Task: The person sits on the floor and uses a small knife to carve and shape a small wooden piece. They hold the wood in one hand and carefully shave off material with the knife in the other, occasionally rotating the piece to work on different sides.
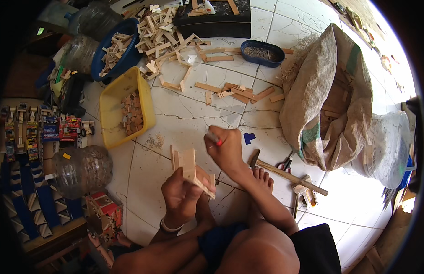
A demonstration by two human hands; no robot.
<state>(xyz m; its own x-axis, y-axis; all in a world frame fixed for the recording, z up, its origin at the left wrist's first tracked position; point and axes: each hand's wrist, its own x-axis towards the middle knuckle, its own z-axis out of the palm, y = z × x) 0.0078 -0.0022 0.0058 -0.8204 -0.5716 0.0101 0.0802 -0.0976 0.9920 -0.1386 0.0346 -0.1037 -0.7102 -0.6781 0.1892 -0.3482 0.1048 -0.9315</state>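
Observation:
Between my thumb and fingers, my left hand holds a small wooden piece made of thin pale boards joined at angles. Up and to the right of it, my right hand is closed in a fist around a small tool with a grey end and a bit of red. Most of that tool is hidden by the fingers, so its kind is unclear. The two hands are apart, and the tool does not touch the wood. A blue flat scrap lies on the tiles just right of my right hand.
A hammer and scissors lie right of my foot. Farther right stands a sack with wood inside. Left are a yellow tub, a blue basin and toy trucks. Wood strips, a blue tray and a black box lie ahead.

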